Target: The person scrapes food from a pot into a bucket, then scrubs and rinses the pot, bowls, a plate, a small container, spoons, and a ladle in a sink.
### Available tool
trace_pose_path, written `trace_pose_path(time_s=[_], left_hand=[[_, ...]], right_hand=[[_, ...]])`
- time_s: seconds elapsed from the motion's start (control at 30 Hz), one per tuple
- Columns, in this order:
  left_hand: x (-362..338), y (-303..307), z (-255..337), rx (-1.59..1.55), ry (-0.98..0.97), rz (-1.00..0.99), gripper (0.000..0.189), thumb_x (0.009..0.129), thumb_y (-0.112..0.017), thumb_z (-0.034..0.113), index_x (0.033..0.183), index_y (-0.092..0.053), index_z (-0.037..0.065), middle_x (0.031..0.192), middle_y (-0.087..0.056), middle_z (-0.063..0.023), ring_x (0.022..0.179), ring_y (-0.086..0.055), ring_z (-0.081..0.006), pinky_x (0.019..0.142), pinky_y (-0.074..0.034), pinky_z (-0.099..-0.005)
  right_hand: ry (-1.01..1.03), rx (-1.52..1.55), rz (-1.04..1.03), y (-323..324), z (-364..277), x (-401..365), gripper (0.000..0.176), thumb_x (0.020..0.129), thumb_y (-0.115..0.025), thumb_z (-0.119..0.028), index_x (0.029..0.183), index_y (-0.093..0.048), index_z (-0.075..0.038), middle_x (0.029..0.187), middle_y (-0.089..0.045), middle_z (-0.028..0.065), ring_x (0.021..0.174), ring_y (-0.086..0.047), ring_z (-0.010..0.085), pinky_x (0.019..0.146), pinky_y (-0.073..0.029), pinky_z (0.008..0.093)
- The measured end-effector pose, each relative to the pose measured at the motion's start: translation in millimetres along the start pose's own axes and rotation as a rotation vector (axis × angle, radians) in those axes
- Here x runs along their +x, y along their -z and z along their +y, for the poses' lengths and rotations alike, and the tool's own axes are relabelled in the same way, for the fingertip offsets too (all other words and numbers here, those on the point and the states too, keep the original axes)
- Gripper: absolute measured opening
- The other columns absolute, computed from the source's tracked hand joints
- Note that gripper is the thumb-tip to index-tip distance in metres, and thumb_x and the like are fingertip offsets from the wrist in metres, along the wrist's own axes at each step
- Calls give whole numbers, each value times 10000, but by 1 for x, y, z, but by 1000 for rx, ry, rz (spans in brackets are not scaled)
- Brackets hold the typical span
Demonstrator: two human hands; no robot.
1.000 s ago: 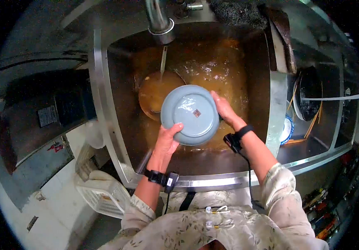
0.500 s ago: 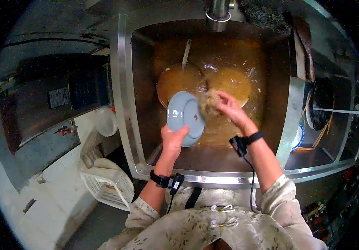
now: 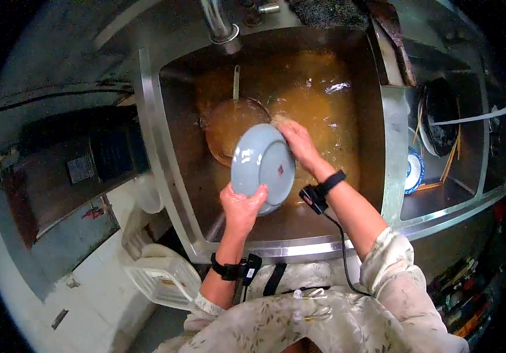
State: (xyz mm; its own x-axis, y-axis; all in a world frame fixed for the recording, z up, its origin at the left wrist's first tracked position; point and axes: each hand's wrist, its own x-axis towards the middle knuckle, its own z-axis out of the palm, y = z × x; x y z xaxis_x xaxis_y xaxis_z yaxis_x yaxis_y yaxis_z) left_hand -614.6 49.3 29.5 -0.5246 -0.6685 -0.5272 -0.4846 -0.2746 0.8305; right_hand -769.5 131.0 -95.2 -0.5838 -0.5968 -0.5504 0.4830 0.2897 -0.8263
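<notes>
Right fingers (image 3: pixel 291 132) reached the round glossy plate (image 3: pixel 261 162).

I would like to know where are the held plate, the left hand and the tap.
Held plate (image 3: pixel 261 167): head view, middle of its underside.
Left hand (image 3: pixel 241 207): head view, middle of the hand.
Tap (image 3: pixel 217 23): head view, its metal spout.

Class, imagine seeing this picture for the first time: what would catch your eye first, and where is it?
A pale blue plate draws the eye, tilted near the middle, the left hand gripping its lower edge, the right hand and a tan scrubber at its upper right edge. Beneath it, brown water lies in the steel sink. To the right, a blue-and-white dish shows in the neighbouring basin.
</notes>
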Motion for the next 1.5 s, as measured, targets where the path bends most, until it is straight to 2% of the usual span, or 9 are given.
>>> trace_pose_path(time_s=[0.27, 0.67, 0.8, 0.9, 1.1, 1.13, 1.17, 1.3, 1.5], left_hand=[[-2, -2, 5, -101, -61, 10, 388, 779, -729, 77, 1128, -597, -32, 1040, -647, -64, 895, -607, -151, 814, -486, -309], [51, 33, 10, -437, 386, -388, 641, 764, -745, 102, 1308, -443, -52, 1220, -561, -176, 1098, -580, -268, 941, -498, -405], [46, 18, -13, -555, 330, -149, 552, 779, -702, 84, 1270, -485, -42, 1175, -589, -158, 1074, -590, -278, 947, -496, -417], [50, 7, -52, -749, 396, 22, 501, 782, -701, 94, 1228, -508, -28, 1129, -602, -135, 1046, -599, -271, 930, -503, -414], [0, -4, -30, -351, -38, -347, 417, 841, -545, 22, 1253, -479, 41, 1300, -509, -106, 1246, -455, -218, 1089, -316, -370], [5, -6, -29, -717, 309, -182, 414, 855, -535, 2, 1261, -470, 42, 1360, -462, -123, 1273, -437, -229, 1098, -309, -376], [-8, -4, -25, -256, -107, -363, 454, 856, -547, -9, 1292, -432, 49, 1380, -442, -142, 1301, -409, -245, 1106, -306, -383], [-24, -4, 1, -212, -140, -336, 442, 892, -511, -51, 1294, -375, 74, 1427, -334, -190, 1295, -400, -295, 1111, -302, -439], [-49, -35, 57, -760, 358, -88, 671, 775, -640, 85, 1389, -378, 21, 1337, -481, -151, 1224, -492, -271, 1039, -414, -461]], right_hand=[[-343, 879, 439, -46, 31, -58, 461, 920, -547, -399, 1210, -535, -42, 1187, -584, 101, 1089, -538, 219, 938, -431, 389], [70, -235, -88, 16, -27, -13, 395, 912, -551, -330, 1108, -612, 7, 1003, -648, 116, 878, -607, 195, 781, -500, 347], [217, -301, 113, -3, -2, -54, 408, 946, -534, -272, 1259, -570, -12, 1278, -592, 171, 1177, -565, 241, 984, -450, 338], [555, -570, 98, -40, -1, -99, 332, 892, -543, -188, 1215, -607, -150, 1416, -453, 182, 1350, -347, 424, 1104, -179, 638], [701, -702, 10, -36, -17, -104, 475, 806, -562, -131, 1277, -575, -182, 1376, -514, 100, 1340, -398, 340, 1117, -189, 608], [687, -738, 25, -27, -14, -102, 475, 806, -562, -131, 1277, -575, -182, 1376, -514, 100, 1340, -398, 340, 1117, -189, 608], [696, -647, 34, -23, -10, -96, 469, 807, -565, -129, 1273, -577, -178, 1367, -522, 101, 1329, -411, 343, 1118, -200, 600], [628, -468, 177, 20, -9, -62, 397, 840, -535, -106, 1232, -594, -125, 1296, -574, 125, 1222, -523, 329, 1046, -392, 453], [484, -873, -34, 93, 23, -74, 113, 813, -592, -126, 900, -616, -57, 888, -647, 172, 841, -644, 357, 715, -530, 475]])
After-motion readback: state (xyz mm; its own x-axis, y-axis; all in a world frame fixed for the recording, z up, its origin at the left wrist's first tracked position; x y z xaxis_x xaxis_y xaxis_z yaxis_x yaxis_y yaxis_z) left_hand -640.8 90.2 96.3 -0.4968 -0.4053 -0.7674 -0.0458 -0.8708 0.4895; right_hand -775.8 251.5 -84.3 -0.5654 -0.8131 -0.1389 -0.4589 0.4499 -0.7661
